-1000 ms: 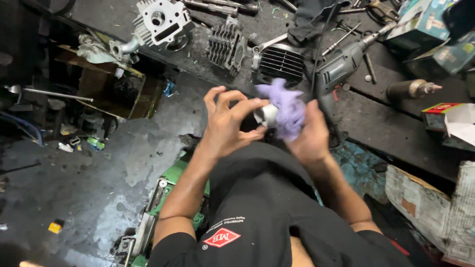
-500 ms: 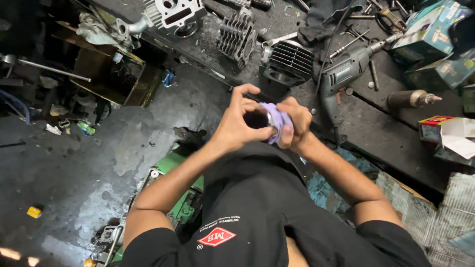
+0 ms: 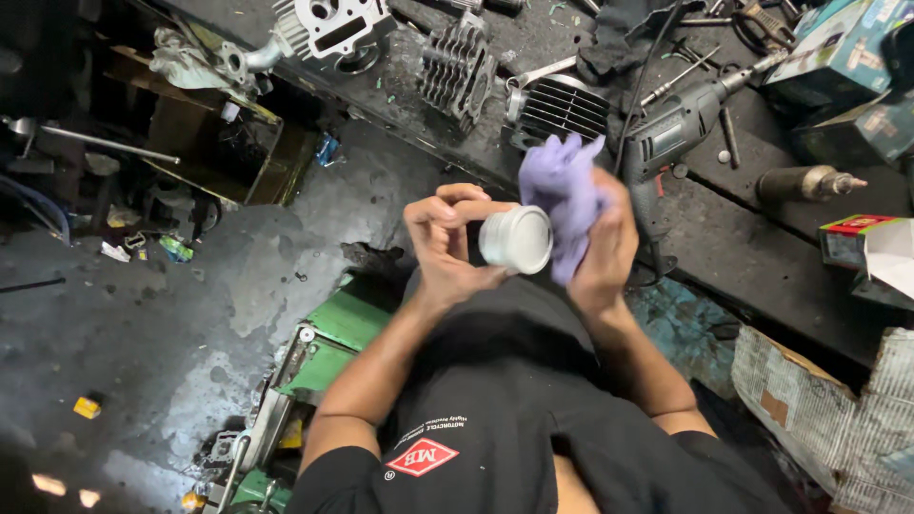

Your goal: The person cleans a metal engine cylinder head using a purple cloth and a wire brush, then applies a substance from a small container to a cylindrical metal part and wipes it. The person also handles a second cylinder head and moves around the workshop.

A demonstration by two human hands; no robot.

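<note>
Nearest the camera is the black shirt (image 3: 533, 419) with a red diamond-shaped patch (image 3: 422, 458) on its chest and small pale lettering above it. Both forearms rise from it and meet in the middle of the view. The left hand (image 3: 447, 247) curls around a short silver metal cylinder (image 3: 515, 239), thumb and fingers closed on its side, its flat round end facing the camera. The right hand (image 3: 598, 243) grips a bunched purple cloth (image 3: 562, 190) pressed against the cylinder's right side, fingers wrapped shut around it.

Below left stands a green machine frame (image 3: 333, 333) on the stained concrete floor (image 3: 190, 314), with a small yellow block (image 3: 87, 407) lying well apart from it. At right, crumpled newspaper (image 3: 838, 419) lies at the bench's near edge. On the dark workbench (image 3: 762, 257) sits a small box with a red and yellow top (image 3: 850, 233), then a grey power drill (image 3: 676, 128) just beyond the hands. Farther back are finned engine cylinders (image 3: 457, 67), and teal cardboard boxes (image 3: 847, 57) fill the top right corner.
</note>
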